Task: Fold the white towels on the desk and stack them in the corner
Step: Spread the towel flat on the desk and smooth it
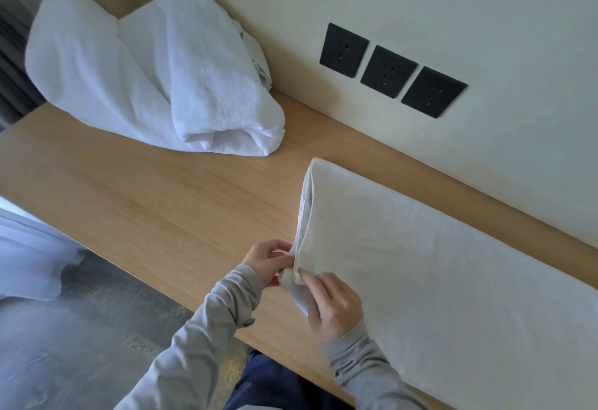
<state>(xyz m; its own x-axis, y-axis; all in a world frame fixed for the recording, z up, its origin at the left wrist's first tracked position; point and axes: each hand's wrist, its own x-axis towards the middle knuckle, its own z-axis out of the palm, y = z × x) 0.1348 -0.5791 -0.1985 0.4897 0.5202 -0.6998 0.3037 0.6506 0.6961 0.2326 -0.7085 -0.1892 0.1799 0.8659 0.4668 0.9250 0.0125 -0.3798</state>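
Observation:
A long white towel (437, 264), folded lengthwise, lies across the right part of the wooden desk (145, 202) and runs off the frame's right edge. Its near-left corner is lifted off the desk. My left hand (268, 260) pinches that corner from the left. My right hand (333, 306) pinches the same corner from below and to the right. A loose heap of thick white towels (145, 69) sits in the far-left corner of the desk, against the wall.
Three black wall sockets (391, 69) sit in a row on the cream wall above the desk's back edge. White bedding (29, 257) shows at the lower left over a grey floor (97, 338). A dark curtain hangs at the far left.

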